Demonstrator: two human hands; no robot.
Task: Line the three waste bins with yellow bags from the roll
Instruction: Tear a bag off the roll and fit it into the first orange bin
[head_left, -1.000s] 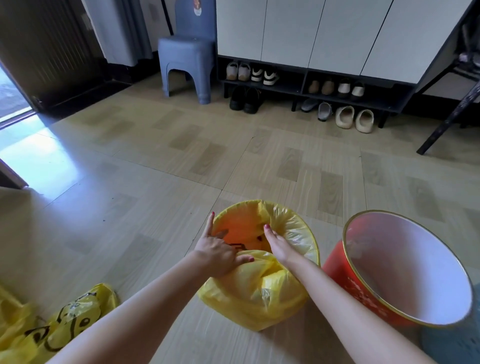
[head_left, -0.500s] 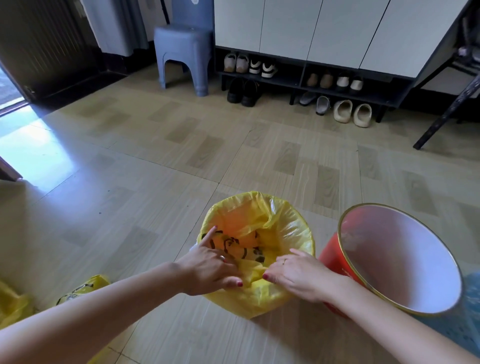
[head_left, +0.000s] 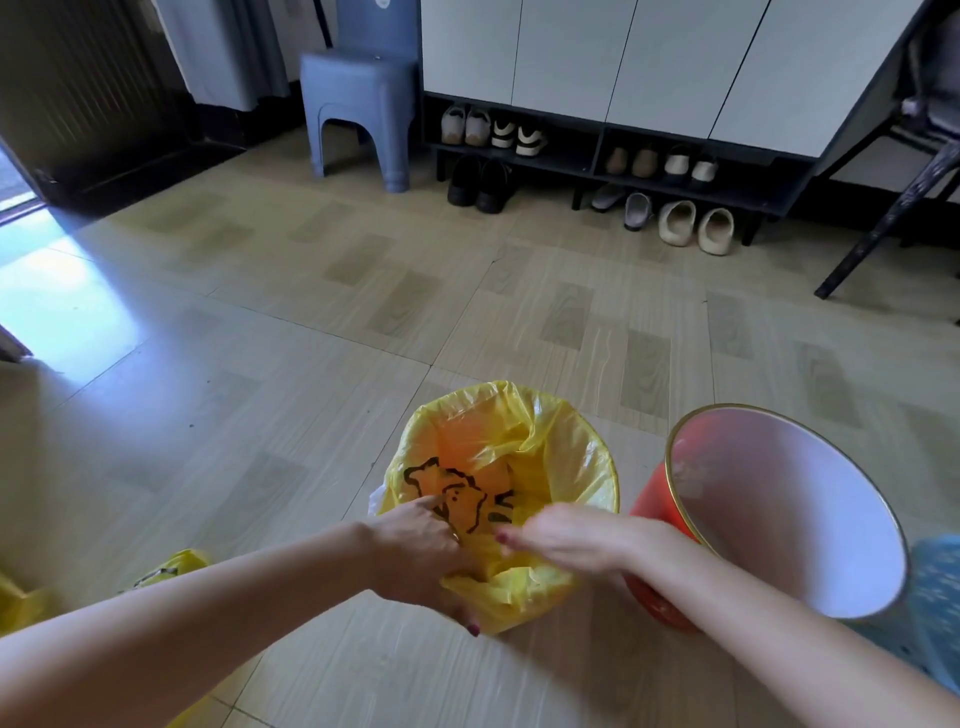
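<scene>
A small bin stands on the floor wrapped in a yellow bag (head_left: 519, 452) with a black cartoon print; the bag covers its rim and hangs inside. My left hand (head_left: 421, 556) grips the folded bag edge at the near rim, thumb under the plastic. My right hand (head_left: 566, 535) rests beside it over the same near edge, fingers spread and blurred; whether it pinches the bag is unclear. To the right a red bin (head_left: 649, 499) with a gold rim and white inside tilts toward me, unlined. Loose yellow bags (head_left: 166, 569) lie at the lower left.
A blue patterned object (head_left: 935, 597) shows at the right edge behind the red bin. Further back stand a blue plastic stool (head_left: 358, 109), a shoe cabinet (head_left: 597, 156) with several pairs of shoes, and a dark chair leg (head_left: 883, 218) at the right.
Both hands have come from inside the bag's mouth to its near edge. My left hand now clamps the folded plastic there, and the bag's print shows inside the bin.
</scene>
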